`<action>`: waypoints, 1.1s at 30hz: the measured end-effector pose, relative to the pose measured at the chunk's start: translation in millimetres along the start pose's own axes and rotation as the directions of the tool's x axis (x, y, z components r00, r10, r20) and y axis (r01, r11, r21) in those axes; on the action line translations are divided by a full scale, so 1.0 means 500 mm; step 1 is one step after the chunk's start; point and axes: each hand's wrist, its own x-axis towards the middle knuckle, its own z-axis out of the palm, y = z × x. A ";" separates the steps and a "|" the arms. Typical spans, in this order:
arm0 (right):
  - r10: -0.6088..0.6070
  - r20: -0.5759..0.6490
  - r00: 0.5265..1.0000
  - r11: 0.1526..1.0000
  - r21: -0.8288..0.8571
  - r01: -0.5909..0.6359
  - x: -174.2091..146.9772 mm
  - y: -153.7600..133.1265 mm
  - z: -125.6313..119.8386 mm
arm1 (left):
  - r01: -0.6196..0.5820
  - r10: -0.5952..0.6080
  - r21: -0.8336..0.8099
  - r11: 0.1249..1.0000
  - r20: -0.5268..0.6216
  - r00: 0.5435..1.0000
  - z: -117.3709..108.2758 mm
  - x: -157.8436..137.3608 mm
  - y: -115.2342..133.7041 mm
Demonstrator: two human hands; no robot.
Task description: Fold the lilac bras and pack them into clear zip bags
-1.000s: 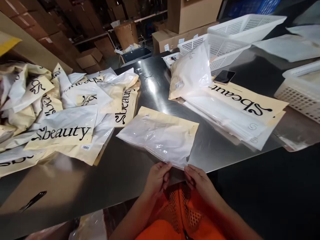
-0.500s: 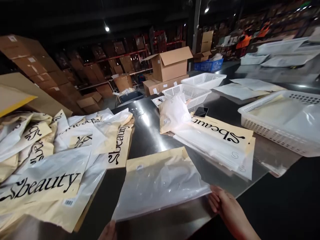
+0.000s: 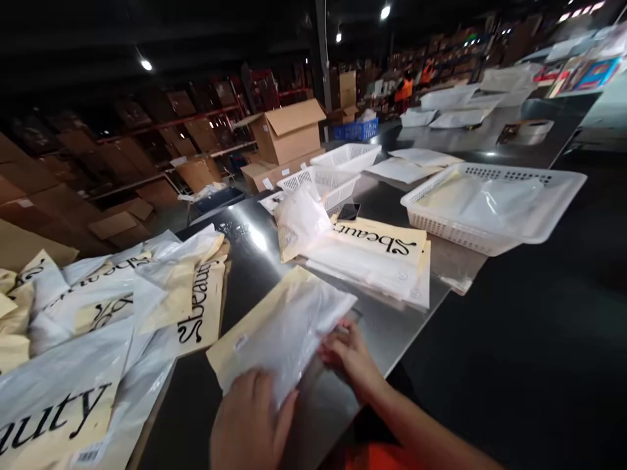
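A clear-and-cream plastic mailer bag (image 3: 294,320) with a small white label lies slantwise on the dark metal table in front of me. My left hand (image 3: 252,414) rests on its near left side, fingers flat over the plastic and thumb spread apart. At the bag's right edge, my right hand (image 3: 345,356) has its fingers closed on the plastic. The fingertips there are partly hidden. Just beyond lies a stack of "Sbeauty" mailers (image 3: 377,254), with a puffed, filled bag (image 3: 304,219) on its left end.
Many "Sbeauty" mailers (image 3: 102,339) are heaped on the left. A white perforated basket (image 3: 455,228) holding bags stands to the right. Farther back are a phone (image 3: 349,211), more white baskets (image 3: 321,183), an open carton (image 3: 294,134) and a tape roll (image 3: 533,130). People in orange vests stand far off.
The mailer bag has turned, its right side swinging toward me. My left hand has come from its near corner onto its surface; my right hand has moved left along with it. The view has swung right.
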 end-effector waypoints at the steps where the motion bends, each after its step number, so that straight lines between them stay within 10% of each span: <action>1: -0.017 -0.006 1.000 1.000 0.011 0.017 0.007 -0.003 0.005 | -0.034 0.032 0.020 0.999 0.114 0.993 -0.004 0.027 0.024; 7: -0.080 -0.013 0.997 0.995 0.053 0.081 0.031 -0.012 0.008 | -0.086 0.052 0.045 0.995 0.498 0.866 0.006 0.135 0.092; 17: -0.287 0.046 0.957 0.908 -0.305 0.287 0.042 -0.030 -0.054 | 0.162 -0.150 -0.030 0.986 0.235 0.960 -0.084 0.207 0.006; 20: -0.549 0.074 0.832 0.611 -0.644 0.460 0.032 -0.033 -0.076 | 0.185 -0.181 -0.002 0.983 0.211 0.961 -0.096 0.201 -0.001; 22: -0.640 0.330 0.694 0.317 -0.709 0.630 0.017 -0.036 -0.069 | 0.142 -0.135 -0.018 0.990 0.214 0.967 -0.094 0.193 0.001; 26: -0.232 0.913 0.335 -0.183 -0.379 0.907 0.008 -0.046 -0.003 | -0.025 0.034 -0.043 0.999 0.240 0.970 -0.078 0.179 0.008; 33: 0.188 0.933 0.307 -0.165 -0.278 0.946 0.098 -0.045 0.113 | -0.154 0.132 0.049 0.987 0.312 0.941 -0.083 0.155 -0.011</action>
